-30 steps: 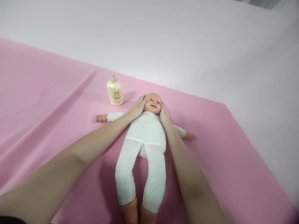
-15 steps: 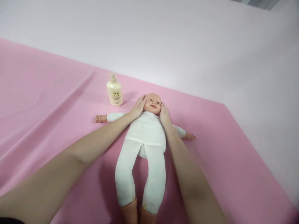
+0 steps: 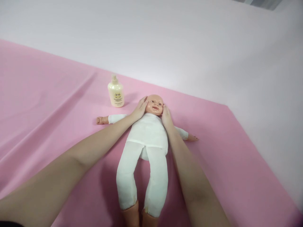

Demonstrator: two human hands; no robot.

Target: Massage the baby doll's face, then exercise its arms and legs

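Note:
A baby doll [image 3: 148,130] in a white cloth top and leggings lies on its back, its arms spread out to the sides. My left hand [image 3: 140,108] rests along the left side of its head, fingers stretched out against the cheek, with the thumb side toward the face. On the opposite cheek lies my right hand [image 3: 166,116], its fingers also extended. The doll's head sits between both palms; fingertips behind the head are partly hidden. Up and left of the doll stands a pale yellow pump bottle [image 3: 116,94] with a printed label, touched by neither hand.
Beneath everything is a pink cloth [image 3: 213,151], with long folds running across its left part. Past its far and right edges a white surface [image 3: 151,41] shows. A grey striped patch [image 3: 265,3] appears at the top right corner.

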